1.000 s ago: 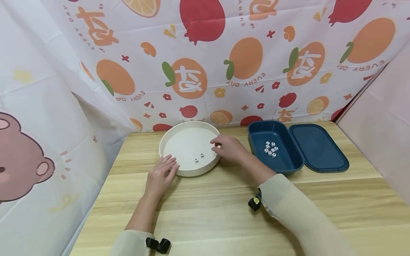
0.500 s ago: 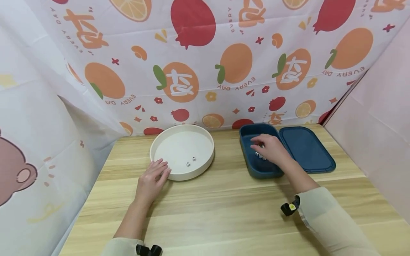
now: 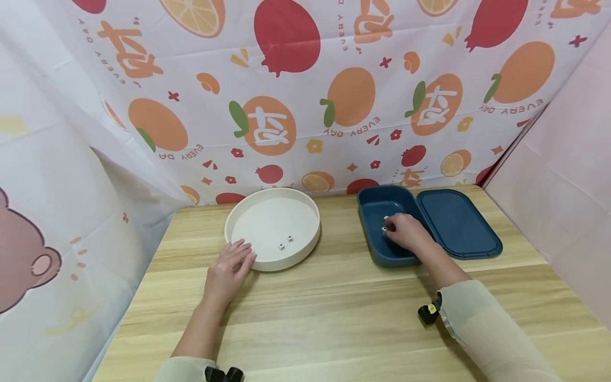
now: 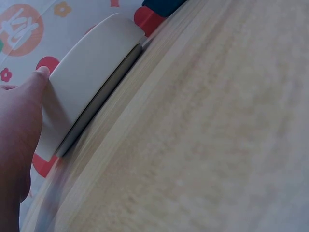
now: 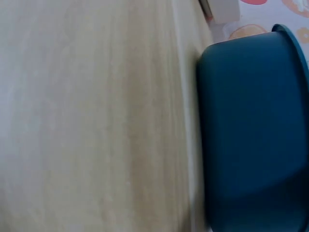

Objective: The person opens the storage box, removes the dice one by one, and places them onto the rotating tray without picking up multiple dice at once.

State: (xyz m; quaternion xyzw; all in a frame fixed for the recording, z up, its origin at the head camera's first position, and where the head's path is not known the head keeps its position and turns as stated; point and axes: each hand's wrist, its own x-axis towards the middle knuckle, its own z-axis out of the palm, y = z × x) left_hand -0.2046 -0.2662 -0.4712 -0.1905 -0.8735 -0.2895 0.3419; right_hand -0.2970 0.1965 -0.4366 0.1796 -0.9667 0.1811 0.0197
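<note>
In the head view a round cream tray [image 3: 272, 215] holds two small white dice [image 3: 281, 246] near its front. My left hand [image 3: 228, 270] rests on the tray's front left rim, fingers fairly straight; the left wrist view shows its thumb [image 4: 41, 77] against the tray's outer wall [image 4: 91, 72]. My right hand [image 3: 406, 232] reaches down into a dark blue box [image 3: 377, 199], its fingers bent close to some white dice [image 3: 385, 228]. The hand hides the other dice there, and whether it pinches one is unclear. Only the box's side [image 5: 256, 125] shows in the right wrist view.
A flat blue lid [image 3: 460, 223] lies to the right of the box. All stand on a wood-grain table [image 3: 324, 318], with a fruit-print cloth [image 3: 305, 122] hanging close behind.
My right hand went from the tray's right rim over to the blue box, then lower among its dice. The left hand stays on the tray rim. The head view shifted slightly.
</note>
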